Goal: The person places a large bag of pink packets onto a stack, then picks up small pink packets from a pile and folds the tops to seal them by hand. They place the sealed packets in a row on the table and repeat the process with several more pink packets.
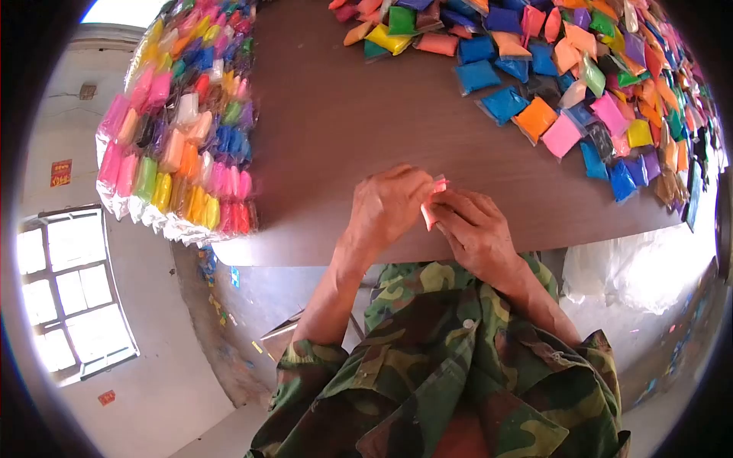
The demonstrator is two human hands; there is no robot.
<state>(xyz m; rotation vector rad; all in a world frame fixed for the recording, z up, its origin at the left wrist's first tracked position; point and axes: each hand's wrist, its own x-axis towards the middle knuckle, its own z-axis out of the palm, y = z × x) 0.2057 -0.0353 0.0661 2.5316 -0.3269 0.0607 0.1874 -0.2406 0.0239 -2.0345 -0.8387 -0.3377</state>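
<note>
A small pinkish-orange packet (429, 214) in clear wrapping is between my two hands, above the table's near edge. My left hand (391, 204) has its fingers closed at the packet's upper left side. Fingers and thumb of my right hand (475, 229) pinch the packet from the right. Both hands are close together, and the fingers partly cover the packet.
A large pile of coloured packets (561, 137) spreads over the right and far side of the brown table (328, 107). Stacked rows of bagged coloured pieces (179, 153) stand at the left. Whitish plastic (611, 271) hangs below the right edge.
</note>
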